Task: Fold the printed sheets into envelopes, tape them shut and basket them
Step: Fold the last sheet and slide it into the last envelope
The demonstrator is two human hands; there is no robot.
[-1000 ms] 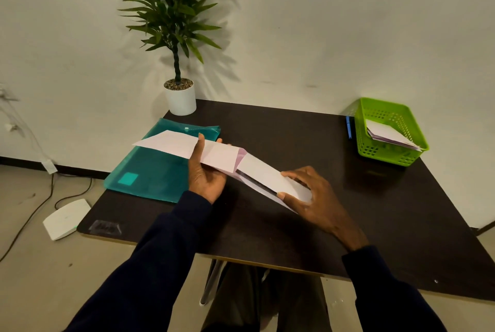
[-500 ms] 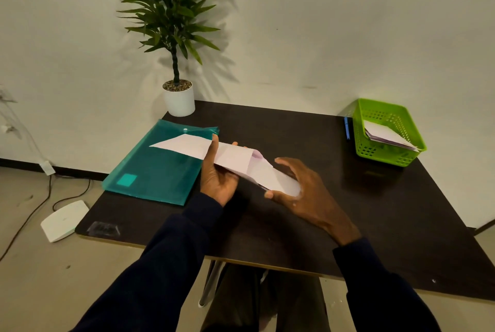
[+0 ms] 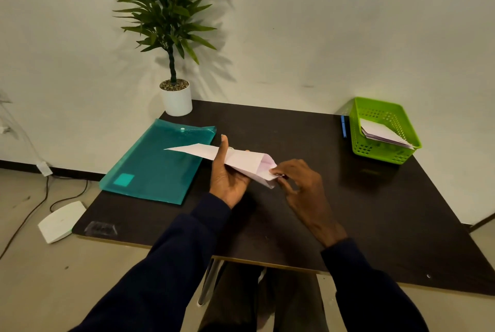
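A pale pink printed sheet (image 3: 241, 159), partly folded, hangs just above the dark table (image 3: 375, 211). My left hand (image 3: 227, 176) grips its middle, thumb up over the near face, and the left corner points out over the folder. My right hand (image 3: 300, 184) pinches the folded right end with its fingertips. A green plastic basket (image 3: 396, 154) stands at the table's back right, with folded white and pink envelopes (image 3: 383, 133) lying inside it.
A teal plastic folder (image 3: 158, 168) lies on the table's left part. A potted plant (image 3: 174, 85) stands at the back left corner. A blue pen (image 3: 343, 126) lies left of the basket. Clear tape (image 3: 100, 228) sticks near the front left edge. A white device (image 3: 60, 220) sits on the floor.
My right hand has folded the sheet's right flap inward, so the sheet is shorter. Both hands and the sheet have shifted a little to the right.
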